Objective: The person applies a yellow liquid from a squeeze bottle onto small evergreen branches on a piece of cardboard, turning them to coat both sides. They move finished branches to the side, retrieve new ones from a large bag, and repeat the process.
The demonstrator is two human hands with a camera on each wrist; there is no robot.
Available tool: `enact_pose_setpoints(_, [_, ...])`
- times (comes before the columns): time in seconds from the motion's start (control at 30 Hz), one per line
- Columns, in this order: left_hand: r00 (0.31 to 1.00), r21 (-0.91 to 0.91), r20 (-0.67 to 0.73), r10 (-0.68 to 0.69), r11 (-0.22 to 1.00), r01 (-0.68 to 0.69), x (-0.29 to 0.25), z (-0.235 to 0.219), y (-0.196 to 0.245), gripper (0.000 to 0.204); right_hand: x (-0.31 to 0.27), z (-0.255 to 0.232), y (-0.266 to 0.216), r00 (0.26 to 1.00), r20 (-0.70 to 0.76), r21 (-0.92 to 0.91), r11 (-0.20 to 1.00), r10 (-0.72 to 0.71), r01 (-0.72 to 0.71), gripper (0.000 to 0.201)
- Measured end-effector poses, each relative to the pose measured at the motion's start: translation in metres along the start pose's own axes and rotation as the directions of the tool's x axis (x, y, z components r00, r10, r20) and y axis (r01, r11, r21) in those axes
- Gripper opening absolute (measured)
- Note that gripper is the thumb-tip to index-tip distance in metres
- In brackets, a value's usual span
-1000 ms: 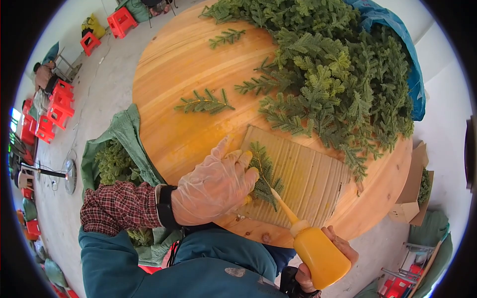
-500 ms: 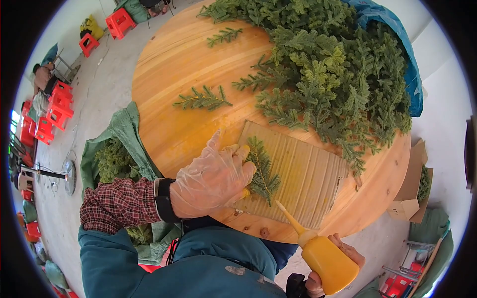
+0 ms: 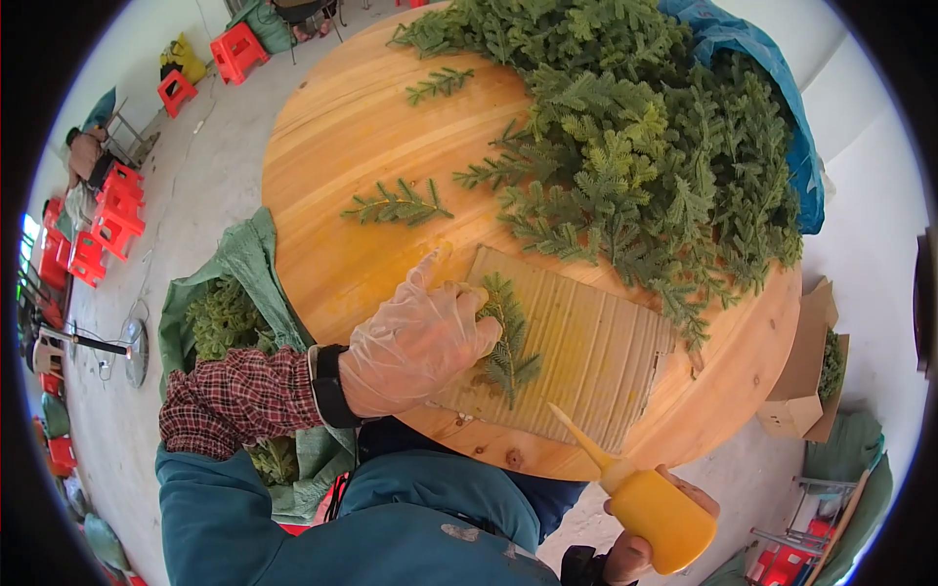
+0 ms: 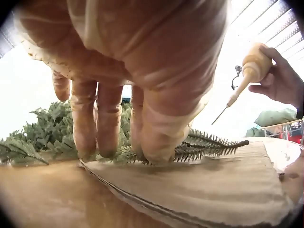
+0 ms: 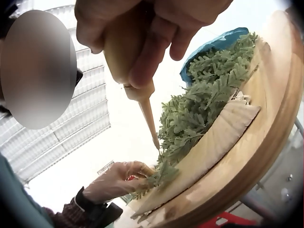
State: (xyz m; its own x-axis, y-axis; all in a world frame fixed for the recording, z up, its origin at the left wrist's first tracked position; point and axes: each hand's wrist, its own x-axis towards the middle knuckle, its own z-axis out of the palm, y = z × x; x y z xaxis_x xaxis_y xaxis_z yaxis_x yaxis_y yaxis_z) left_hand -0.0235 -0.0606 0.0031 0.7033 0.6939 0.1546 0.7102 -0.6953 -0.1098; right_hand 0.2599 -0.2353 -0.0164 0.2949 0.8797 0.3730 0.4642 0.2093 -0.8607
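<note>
My left hand (image 3: 420, 337), in a thin clear glove, pinches a fir sprig (image 3: 508, 342) between thumb and fingers at its left side. The sprig (image 4: 213, 145) lies low over a corrugated cardboard sheet (image 3: 586, 342) stained yellow, its cut stem pointing away from the hand in the left wrist view. Off the table's near edge, my bare right hand (image 3: 635, 552) grips a yellow squeeze bottle (image 3: 669, 518). The bottle's long nozzle (image 5: 148, 121) points toward the sprig, its thin tip apart from it.
A large heap of fir branches (image 3: 635, 146) spills from a blue bag (image 3: 752, 39) on the round wooden table (image 3: 332, 127). Two loose sprigs lie left of it, one nearer (image 3: 396, 203). A green sack (image 3: 249, 254) of greenery stands left, an open carton (image 3: 801, 381) right.
The bottle has drawn back to the lower right, its nozzle tip leaving the sprig. My left hand keeps its pinch, and the sprig has shifted slightly left.
</note>
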Motion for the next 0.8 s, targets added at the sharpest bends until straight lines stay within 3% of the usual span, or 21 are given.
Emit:
enact_pose_setpoints(0.1, [0.999,0.036,-0.053,-0.011,0.999,0.013,-0.002,-0.012,-0.011,0.010,0.007,-0.004,0.006,0.999,0.041,-0.028,1.000,-0.006,0.007,0.079])
enact_pose_setpoints(0.17, [0.987,0.149,-0.143,-0.078,0.984,0.100,-0.007,-0.024,-0.027,0.013,0.010,0.002,0.010,0.998,0.062,-0.016,0.999,-0.027,0.028,0.080])
enact_pose_setpoints(0.23, [0.973,0.225,-0.196,-0.118,0.961,0.161,-0.016,-0.034,-0.050,0.014,0.007,0.014,0.009,0.982,-0.176,0.019,0.997,0.073,-0.071,0.081])
enact_pose_setpoints(0.27, [0.977,0.268,-0.150,-0.152,0.945,0.188,-0.024,-0.036,-0.064,0.016,0.007,0.018,0.011,0.949,-0.289,0.048,0.992,0.127,-0.118,0.082])
enact_pose_setpoints(0.37, [0.971,0.361,-0.064,-0.232,0.901,0.240,-0.030,-0.040,-0.103,0.020,0.013,0.018,0.025,0.972,-0.192,0.127,0.985,0.138,-0.114,0.079])
enact_pose_setpoints(0.47, [0.937,0.114,-0.006,-0.350,0.930,0.349,-0.017,-0.043,-0.140,0.029,0.018,0.027,0.028,0.972,-0.171,0.190,0.973,0.161,-0.128,0.075])
enact_pose_setpoints(0.6, [0.893,-0.082,-0.106,-0.437,0.899,0.430,0.039,-0.018,-0.206,0.031,0.019,0.039,0.031,0.949,-0.233,0.288,0.947,0.212,-0.141,0.068])
enact_pose_setpoints(0.7, [0.894,-0.085,-0.137,-0.427,0.904,0.419,0.080,0.026,-0.259,0.031,0.019,0.039,0.036,0.940,-0.248,0.351,0.926,0.236,-0.140,0.063])
enact_pose_setpoints(0.8, [0.866,-0.073,-0.038,-0.498,0.866,0.495,0.111,0.064,-0.290,0.032,0.020,0.037,0.038,0.961,-0.162,0.418,0.898,0.222,-0.137,0.058])
